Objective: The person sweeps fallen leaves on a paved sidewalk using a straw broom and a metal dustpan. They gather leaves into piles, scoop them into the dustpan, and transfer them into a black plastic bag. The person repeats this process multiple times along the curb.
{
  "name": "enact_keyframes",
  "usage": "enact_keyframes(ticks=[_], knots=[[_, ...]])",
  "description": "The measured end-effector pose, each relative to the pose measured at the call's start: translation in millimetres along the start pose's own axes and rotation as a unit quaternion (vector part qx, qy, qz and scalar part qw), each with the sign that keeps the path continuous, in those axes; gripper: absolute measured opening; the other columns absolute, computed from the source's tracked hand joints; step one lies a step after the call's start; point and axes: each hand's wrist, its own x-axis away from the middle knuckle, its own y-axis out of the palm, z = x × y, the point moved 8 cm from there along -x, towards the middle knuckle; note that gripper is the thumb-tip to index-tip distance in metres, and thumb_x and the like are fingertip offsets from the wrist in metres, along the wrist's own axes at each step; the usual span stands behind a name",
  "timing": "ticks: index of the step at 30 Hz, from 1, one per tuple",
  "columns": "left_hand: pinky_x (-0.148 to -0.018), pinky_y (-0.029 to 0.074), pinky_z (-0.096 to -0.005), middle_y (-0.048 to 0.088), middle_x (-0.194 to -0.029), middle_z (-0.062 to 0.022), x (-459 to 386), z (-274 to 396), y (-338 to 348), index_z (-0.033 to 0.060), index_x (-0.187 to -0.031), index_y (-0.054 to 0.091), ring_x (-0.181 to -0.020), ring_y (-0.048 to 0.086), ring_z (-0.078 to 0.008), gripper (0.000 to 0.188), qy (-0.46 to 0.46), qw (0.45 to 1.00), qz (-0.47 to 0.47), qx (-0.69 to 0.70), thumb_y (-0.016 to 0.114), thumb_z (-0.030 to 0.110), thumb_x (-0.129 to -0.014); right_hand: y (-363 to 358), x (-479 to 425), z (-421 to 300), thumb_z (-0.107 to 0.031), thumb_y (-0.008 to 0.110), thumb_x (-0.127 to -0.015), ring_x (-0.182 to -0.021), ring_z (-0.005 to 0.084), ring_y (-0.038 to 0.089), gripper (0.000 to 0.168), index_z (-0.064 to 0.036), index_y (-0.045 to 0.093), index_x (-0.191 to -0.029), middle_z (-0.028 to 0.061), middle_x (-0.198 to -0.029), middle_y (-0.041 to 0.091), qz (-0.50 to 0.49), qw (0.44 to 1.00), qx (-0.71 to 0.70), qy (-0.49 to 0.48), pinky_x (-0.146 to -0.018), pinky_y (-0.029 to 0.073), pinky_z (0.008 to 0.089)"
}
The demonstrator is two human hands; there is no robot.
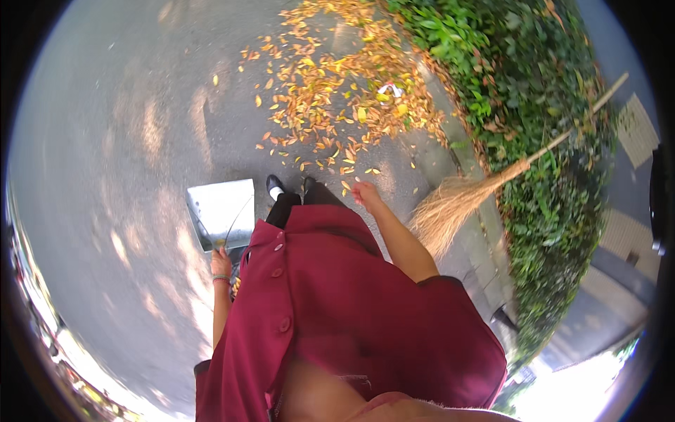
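Observation:
My left hand [220, 262], with bands at the wrist, grips the wire handle of a metal dustpan [224, 211] that hangs at the left of my legs. My right hand [366, 194] is held out in front with its fingers curled; nothing shows in it. Ahead of my feet, fallen yellow and brown leaves [327, 100] lie scattered on the asphalt, with a white and red scrap [390, 90] among them. To the right, a straw broom [459, 208] leans on the hedge, its bristles down by the kerb and its wooden handle pointing up and away.
A green hedge [559, 211] runs along the right behind a stone kerb [448, 113]. Grey asphalt [105, 184] stretches out to the left, with patches of sunlight. Paving lies beyond the hedge. Part of a dark container with leaves shows beside my left wrist.

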Motion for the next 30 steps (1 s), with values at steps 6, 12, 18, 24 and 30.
enact_keyframes(ticks=[6, 12, 18, 24, 30], knots=[[-0.069, 0.041, -0.0495, 0.057, -0.087, -0.0245, -54, 136, 16, 0.0043, -0.098, 0.043, -0.08, 0.053, -0.043, 0.04, 0.105, 0.979, -0.113, -0.134, 0.034, 0.041, -0.085, -85, 7, 69, -0.017, 0.054, -0.075, -0.057, 0.0095, 0.05, 0.012, -0.005, 0.058, -0.074, 0.0029, -0.065, 0.056, 0.182, 0.977, -0.1, -0.046, -0.048, 0.04, 0.0229], [-0.065, 0.041, -0.0509, 0.056, -0.081, -0.0251, -75, 253, 40, 0.0046, -0.095, 0.042, -0.075, 0.053, -0.0439, 0.035, 0.26, 0.941, -0.134, -0.168, 0.038, 0.037, -0.084, -146, 1, 92, -0.019, 0.054, -0.075, -0.054, 0.0105, 0.048, 0.013, -0.007, 0.058, -0.076, 0.0021, -0.061, 0.052, 0.179, 0.98, -0.088, 0.019, -0.047, 0.04, 0.0244], [-0.066, 0.042, -0.05, 0.057, -0.081, -0.024, -104, 357, 84, 0.0034, -0.093, 0.043, -0.077, 0.053, -0.0426, 0.031, 0.268, 0.924, -0.161, -0.219, 0.04, 0.033, -0.084, -275, -9, 86, -0.018, 0.052, -0.077, -0.054, 0.0094, 0.048, 0.013, -0.007, 0.056, -0.084, 0.0031, -0.065, 0.053, 0.162, 0.969, -0.171, 0.074, -0.047, 0.041, 0.0228], [-0.073, 0.04, -0.0463, 0.056, -0.089, -0.0221, -122, 422, 173, 0.006, -0.093, 0.048, -0.086, 0.051, -0.0406, 0.031, 0.196, 0.935, -0.198, -0.22, 0.042, 0.034, -0.081, -386, 7, 57, -0.015, 0.05, -0.079, -0.054, 0.0092, 0.048, 0.013, -0.006, 0.053, -0.089, 0.004, -0.069, 0.053, 0.155, 0.962, -0.218, 0.056, -0.047, 0.04, 0.0223], [-0.071, 0.039, -0.0465, 0.055, -0.087, -0.0225, -84, 455, 249, 0.0048, -0.087, 0.051, -0.085, 0.05, -0.0419, 0.034, 0.193, 0.946, -0.213, -0.151, 0.042, 0.037, -0.079, -383, 20, 134, -0.016, 0.049, -0.079, -0.061, 0.0119, 0.052, 0.017, -0.005, 0.054, -0.092, 0.0063, -0.073, 0.056, 0.135, 0.952, -0.243, 0.127, -0.053, 0.044, 0.0242]])
